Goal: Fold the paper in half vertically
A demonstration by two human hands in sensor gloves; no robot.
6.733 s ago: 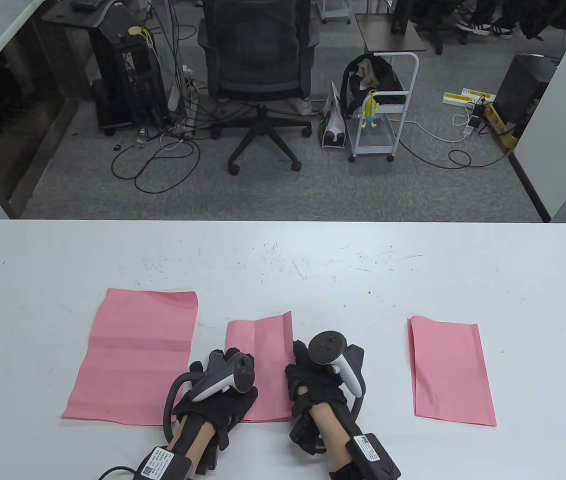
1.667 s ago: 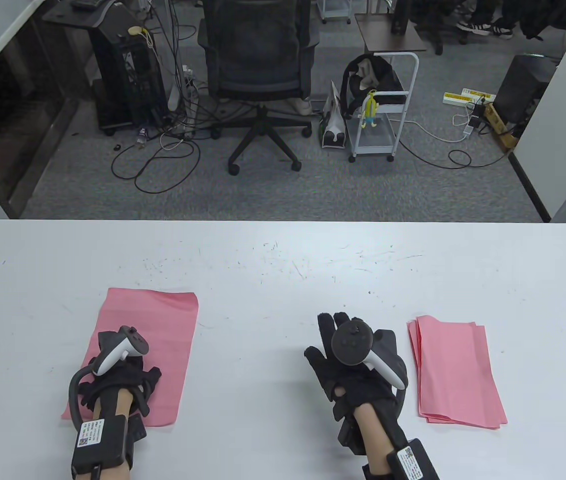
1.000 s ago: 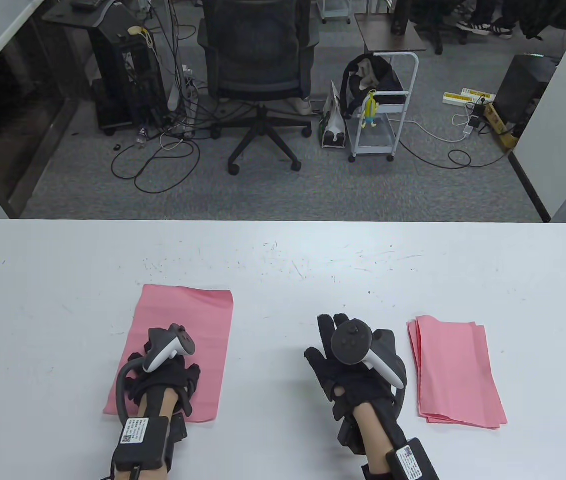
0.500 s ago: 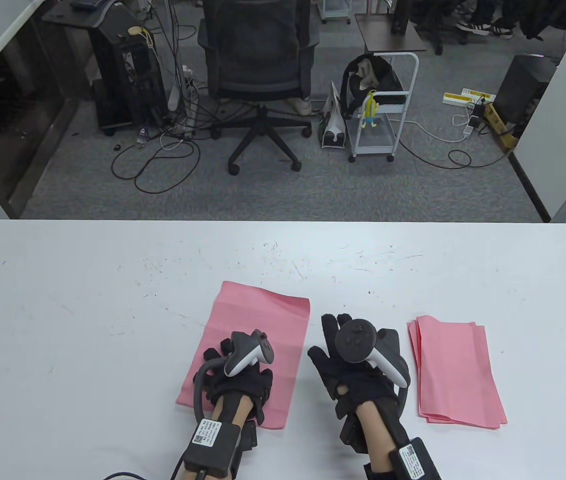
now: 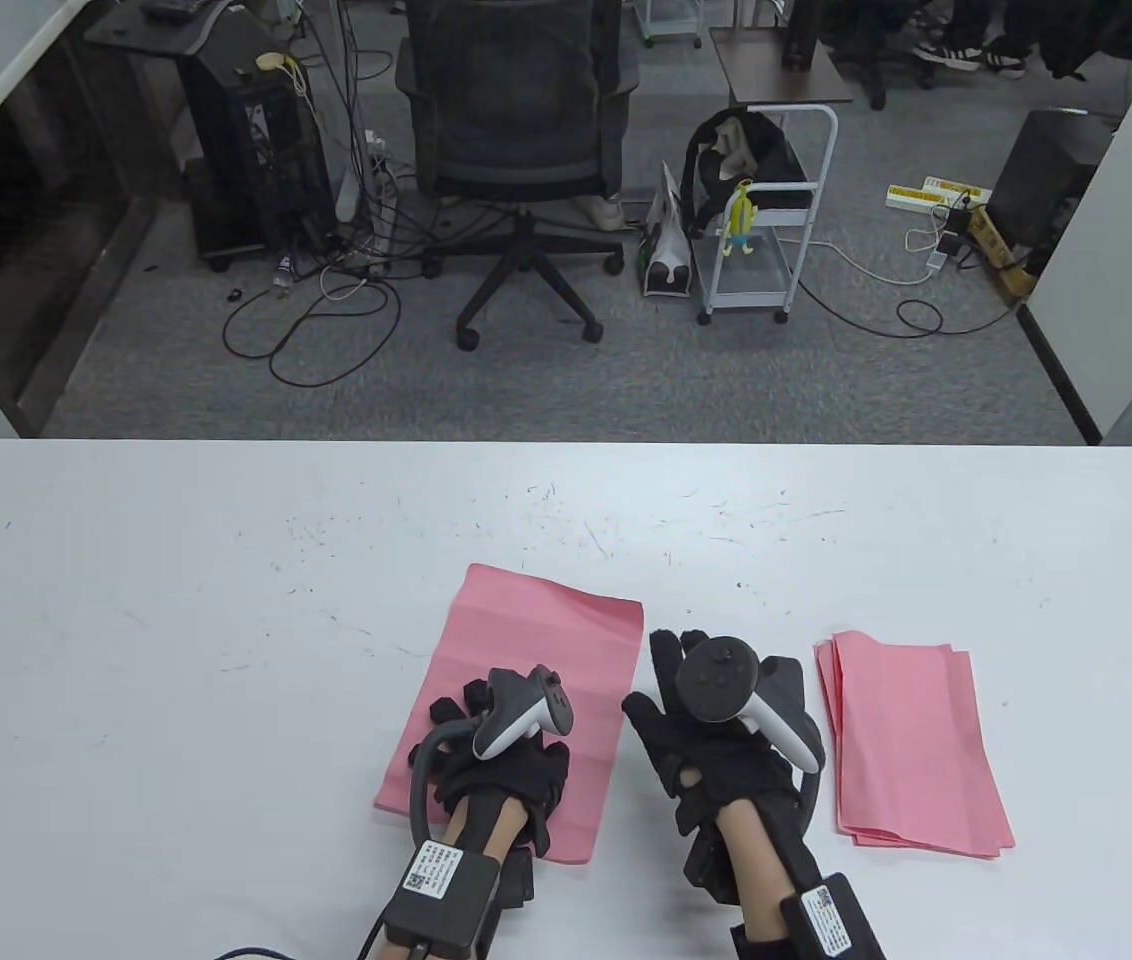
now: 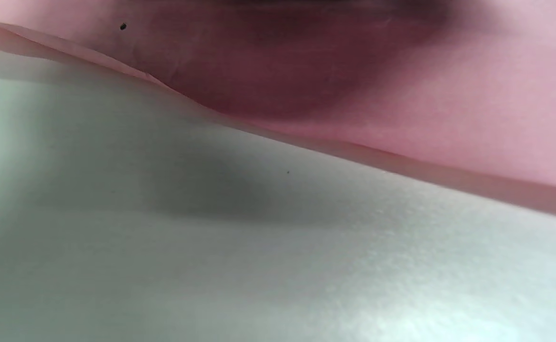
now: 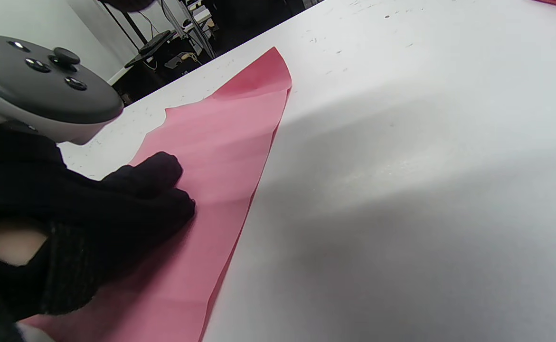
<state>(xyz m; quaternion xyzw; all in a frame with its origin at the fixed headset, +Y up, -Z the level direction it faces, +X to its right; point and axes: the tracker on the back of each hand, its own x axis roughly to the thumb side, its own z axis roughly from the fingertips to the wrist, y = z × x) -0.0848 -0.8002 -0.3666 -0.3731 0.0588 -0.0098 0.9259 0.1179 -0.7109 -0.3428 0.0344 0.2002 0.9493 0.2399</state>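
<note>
Two hands are on the table [image 5: 126,560] right at its near edge, and both of them are yours. Your left hand [image 5: 501,765] lies palm down on the near half of the unfolded pink sheet [image 5: 546,650], fingers spread flat and pressing it to the surface, nothing pinched. From the right wrist view you can see those gloved fingertips [image 7: 164,171] resting on the paper with the tracker [image 7: 40,80] riding above them. The left wrist view is buried close against the sheet: just pink paper over the white tabletop, its near edge lifted slightly off the surface, no fingers in frame.

Your right hand [image 5: 716,735] sits just beside the sheet's right edge, palm down on bare table, fingers extended and loose, holding nothing. Whether its thumb touches the paper's edge, I cannot tell.

So the sheet lies in front of you, centre of the table, slightly rotated, far corners pointing away, old crease lines showing across it. Off to your right, near your right hand but apart from it, lies a stack of folded pink papers [image 5: 916,750], edges a little fanned.

Beyond the table's far edge: an office chair [image 5: 516,130], a white cart [image 5: 771,220], cables on the grey carpet.
</note>
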